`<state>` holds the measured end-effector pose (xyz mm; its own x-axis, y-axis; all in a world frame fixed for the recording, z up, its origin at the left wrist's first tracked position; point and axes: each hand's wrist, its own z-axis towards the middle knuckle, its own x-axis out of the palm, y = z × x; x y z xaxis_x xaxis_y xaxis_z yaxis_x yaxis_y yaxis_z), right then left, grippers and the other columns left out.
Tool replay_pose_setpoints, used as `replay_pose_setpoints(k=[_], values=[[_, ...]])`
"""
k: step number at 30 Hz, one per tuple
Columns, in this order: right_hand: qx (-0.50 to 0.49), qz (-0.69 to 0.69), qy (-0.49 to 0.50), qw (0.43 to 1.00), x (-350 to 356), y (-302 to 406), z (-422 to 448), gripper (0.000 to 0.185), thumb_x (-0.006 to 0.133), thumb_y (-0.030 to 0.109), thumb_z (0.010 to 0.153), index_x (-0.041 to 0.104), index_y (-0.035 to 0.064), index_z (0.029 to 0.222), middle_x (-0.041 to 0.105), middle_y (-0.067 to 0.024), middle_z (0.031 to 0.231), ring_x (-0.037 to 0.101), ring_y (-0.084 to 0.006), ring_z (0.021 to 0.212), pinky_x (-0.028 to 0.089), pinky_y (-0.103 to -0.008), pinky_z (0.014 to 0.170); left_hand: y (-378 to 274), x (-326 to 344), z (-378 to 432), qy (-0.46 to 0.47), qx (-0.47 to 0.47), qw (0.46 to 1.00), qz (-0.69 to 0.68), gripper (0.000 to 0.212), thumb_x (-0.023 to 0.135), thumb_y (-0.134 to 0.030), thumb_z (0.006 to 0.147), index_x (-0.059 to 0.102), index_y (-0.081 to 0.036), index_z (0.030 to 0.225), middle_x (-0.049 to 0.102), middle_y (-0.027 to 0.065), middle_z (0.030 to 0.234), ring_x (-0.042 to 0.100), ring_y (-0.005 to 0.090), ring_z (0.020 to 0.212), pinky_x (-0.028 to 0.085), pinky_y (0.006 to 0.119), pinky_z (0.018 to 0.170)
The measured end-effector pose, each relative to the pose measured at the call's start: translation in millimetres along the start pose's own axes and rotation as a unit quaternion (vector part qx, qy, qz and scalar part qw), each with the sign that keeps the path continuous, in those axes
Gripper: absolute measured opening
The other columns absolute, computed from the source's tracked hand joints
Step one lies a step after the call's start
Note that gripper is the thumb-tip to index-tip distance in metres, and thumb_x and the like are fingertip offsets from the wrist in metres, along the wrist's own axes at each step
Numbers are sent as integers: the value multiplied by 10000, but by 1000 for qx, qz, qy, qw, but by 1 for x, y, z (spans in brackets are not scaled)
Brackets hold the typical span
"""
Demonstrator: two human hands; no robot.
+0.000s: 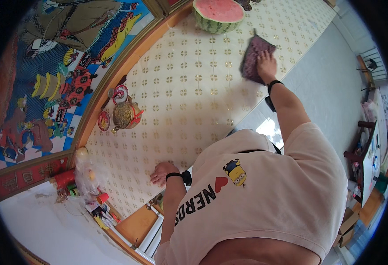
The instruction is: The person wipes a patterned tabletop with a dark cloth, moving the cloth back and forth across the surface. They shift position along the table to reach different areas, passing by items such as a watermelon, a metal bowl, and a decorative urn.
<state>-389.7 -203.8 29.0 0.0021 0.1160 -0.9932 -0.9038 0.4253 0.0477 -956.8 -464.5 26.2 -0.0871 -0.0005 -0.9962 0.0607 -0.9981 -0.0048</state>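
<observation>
My right hand [267, 66] holds a dark purple cloth [254, 58] down against a pale tablecloth [187, 96] with a gold clover-like pattern. The fingers lie across the cloth's upper face, and the hand is slightly blurred. Beyond the cloth, to its upper left, stands a cut half watermelon [218, 18] with its red flesh facing up. My left hand [160, 174] rests on the covered surface close to my body and holds nothing I can see. Both wrists wear dark bands.
A gold round pot [125, 115] with a red ribbon stands by the back edge, beside a small red dish [103, 121] and a can [112, 93]. Plastic bags [89, 175] and a red cup [102, 198] crowd the left end. A large framed picture [64, 66] rises behind.
</observation>
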Motion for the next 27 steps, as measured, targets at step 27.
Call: replay_pose_setpoints(k=[27], values=[[-120, 33, -132, 983, -22, -15, 21, 370, 453, 122, 975, 564, 87, 1326, 602, -125, 1313, 561, -306, 1225, 465, -447, 974, 1, 3, -8, -86, 8, 995, 52, 417, 364, -325, 968, 423, -26, 1253, 427, 163, 1351, 405, 298, 1313, 354, 535, 1001]])
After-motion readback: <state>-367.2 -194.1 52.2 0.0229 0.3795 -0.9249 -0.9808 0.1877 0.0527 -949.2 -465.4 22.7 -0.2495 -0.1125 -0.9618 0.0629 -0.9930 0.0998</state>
